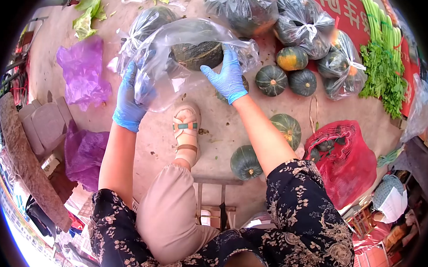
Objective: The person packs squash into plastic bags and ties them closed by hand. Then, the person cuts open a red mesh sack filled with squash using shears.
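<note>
On the ground side, head view: clear bag spread between the hands, around a dark green pumpkin; pumpkin's long axis roughly left-right across view. Left hand: partly curled, holding the bag's left side. Right hand: thumb spread wide from fingers, fingertips at pumpkin's right end; grip on film cannot be told. Beyond and right: 4 tied bags containing pumpkins. Red net bag, near right sleeve, also holds dark pumpkins.
</note>
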Demonstrator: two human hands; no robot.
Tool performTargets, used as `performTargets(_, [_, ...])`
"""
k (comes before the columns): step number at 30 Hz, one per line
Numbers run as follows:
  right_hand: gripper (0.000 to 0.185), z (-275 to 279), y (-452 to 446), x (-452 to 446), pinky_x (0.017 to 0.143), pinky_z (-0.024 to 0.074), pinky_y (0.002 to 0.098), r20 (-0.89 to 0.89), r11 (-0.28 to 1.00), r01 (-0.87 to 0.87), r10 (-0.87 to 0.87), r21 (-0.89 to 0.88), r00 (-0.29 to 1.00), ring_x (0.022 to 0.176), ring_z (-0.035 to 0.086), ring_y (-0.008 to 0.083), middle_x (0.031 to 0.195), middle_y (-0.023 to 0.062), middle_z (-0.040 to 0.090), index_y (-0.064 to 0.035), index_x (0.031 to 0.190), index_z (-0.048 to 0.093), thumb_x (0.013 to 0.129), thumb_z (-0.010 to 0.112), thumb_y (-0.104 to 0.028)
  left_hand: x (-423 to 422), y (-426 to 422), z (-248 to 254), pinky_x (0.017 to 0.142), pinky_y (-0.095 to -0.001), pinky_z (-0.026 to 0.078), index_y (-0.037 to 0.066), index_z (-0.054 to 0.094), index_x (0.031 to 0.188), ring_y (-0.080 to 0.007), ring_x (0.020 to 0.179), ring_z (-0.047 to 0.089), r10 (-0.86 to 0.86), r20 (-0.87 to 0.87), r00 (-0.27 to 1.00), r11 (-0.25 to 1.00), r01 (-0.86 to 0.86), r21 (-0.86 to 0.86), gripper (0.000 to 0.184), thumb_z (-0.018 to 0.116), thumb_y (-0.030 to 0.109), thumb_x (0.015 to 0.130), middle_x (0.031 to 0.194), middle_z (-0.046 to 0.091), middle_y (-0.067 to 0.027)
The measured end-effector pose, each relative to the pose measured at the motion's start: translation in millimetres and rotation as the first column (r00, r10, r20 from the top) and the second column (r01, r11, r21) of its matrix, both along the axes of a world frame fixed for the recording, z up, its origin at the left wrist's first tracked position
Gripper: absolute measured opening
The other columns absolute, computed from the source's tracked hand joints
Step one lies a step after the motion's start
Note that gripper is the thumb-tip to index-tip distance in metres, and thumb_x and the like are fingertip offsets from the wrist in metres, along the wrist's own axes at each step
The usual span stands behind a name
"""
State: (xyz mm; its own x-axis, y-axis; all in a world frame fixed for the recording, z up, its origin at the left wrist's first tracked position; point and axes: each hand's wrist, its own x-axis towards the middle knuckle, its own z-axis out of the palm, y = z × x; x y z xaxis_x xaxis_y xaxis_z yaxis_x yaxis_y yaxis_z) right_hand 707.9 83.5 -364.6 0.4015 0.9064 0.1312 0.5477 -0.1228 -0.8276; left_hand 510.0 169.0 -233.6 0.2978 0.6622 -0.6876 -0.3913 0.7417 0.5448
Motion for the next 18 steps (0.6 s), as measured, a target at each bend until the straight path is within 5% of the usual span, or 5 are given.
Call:
performTargets(3, [0.062, 3.7, 4.6, -9.8, 0.09, 0.0367, 0.0413, 0.099, 0.994, 0.062, -0.07, 0.086, 0.993, 0.095, 0.049, 0.0355, 0.103, 0.0225, 0.048, 0.0059, 0.111, 0.043, 0.069, 0.069, -0.032, -5.1, -0.7, -16.5, 0.068, -0.0262, 0.046, 0.005, 0.045, 0.124, -0.0122, 0.082, 0.055, -0.068, 0.368, 0.927, 0.998, 0.063, 0.023, 0.04, 0.043, 0.028, 0.092, 0.112, 0.055, -0.0076])
performTargets(7, [0.038, -13.3, 16.8, 0.5, 0.089, 0.0376, 0.0378, -0.491, 0.991, 0.106, -0.053, 0.082, 0.87, 0.092, 0.051, 0.0306, 0.097, 0.0172, 0.053, 0.0038, 0.098, 0.051, 0.08, 0.062, -0.029, -6.3, -21.7, -58.8, 0.08, -0.0307, 0.046, 0.006, 0.045, 0.124, -0.0169, 0.095, 0.055, -0.105, -0.059, 0.993, 0.974, 0.115, 0.194, 0.037, 0.044, 0.024, 0.091, 0.111, 0.056, -0.0071])
performTargets(11, [0.056, -48.6, 43.1, 4.2, 0.093, 0.0359, 0.0327, -0.148, 0.987, 0.093, -0.112, -0.128, 0.983, 0.106, 0.049, 0.0249, 0.114, 0.0165, 0.053, 0.0007, 0.115, 0.05, 0.085, 0.048, -0.047, 4.3, -30.2, -95.0, 0.098, -0.0277, 0.032, 0.006, 0.039, 0.13, -0.0137, 0.114, 0.043, -0.212, -0.226, 0.951, 0.946, 0.258, 0.198, 0.042, 0.043, 0.024, 0.092, 0.127, 0.045, -0.0034])
performTargets(14, [0.059, -58.3, 56.9, 19.5, 0.096, 0.0348, 0.0334, -0.844, 0.955, -0.074, -0.215, -0.287, 0.491, 0.109, 0.048, 0.025, 0.122, 0.013, 0.05, -0.005, 0.122, 0.048, 0.083, 0.05, -0.049, 17.3, -19.1, -102.3, 0.1, -0.0271, 0.028, 0.008, 0.034, 0.133, -0.0117, 0.118, 0.038, -0.206, -0.262, 0.943, 0.938, 0.266, 0.22, 0.045, 0.042, 0.027, 0.093, 0.131, 0.04, -0.0012])
performTargets(18, [0.059, -64.2, 61.9, 23.3, 0.093, 0.0395, 0.0398, -0.9, 0.893, -0.226, -0.421, -0.389, -0.115, 0.106, 0.051, 0.0238, 0.118, 0.0087, 0.054, -0.009, 0.12, 0.05, 0.079, 0.055, -0.051, 44.2, 3.0, -103.9, 0.099, -0.026, 0.028, 0.008, 0.029, 0.137, -0.0093, 0.119, 0.034, -0.163, -0.332, 0.929, 0.913, 0.27, 0.306, 0.05, 0.042, 0.03, 0.093, 0.135, 0.036, 0.0014])
